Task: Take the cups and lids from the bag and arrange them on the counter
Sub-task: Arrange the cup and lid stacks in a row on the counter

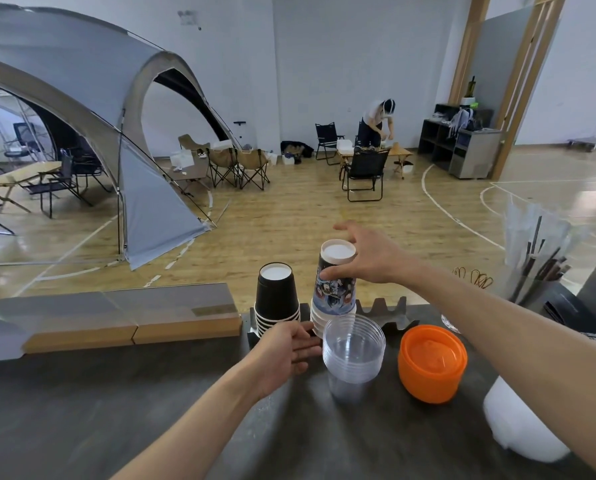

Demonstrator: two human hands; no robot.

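Observation:
A stack of black paper cups (276,299) stands upside down at the counter's far edge. Right of it is an upside-down stack of printed paper cups (334,285). My right hand (362,258) grips the top printed cup near its base. My left hand (286,351) rests against the bottom of that stack, fingers around its lower rims. In front stands a stack of clear plastic cups (353,351), upright. A pile of orange lids (431,363) sits to the right of them. The bag is not clearly in view.
The dark counter (116,410) runs across the foreground, with a wooden ledge (133,327) at its far left. A metal holder (390,313) sits behind the cups. A clear jar of straws (532,258) and a white object (518,424) stand at the right.

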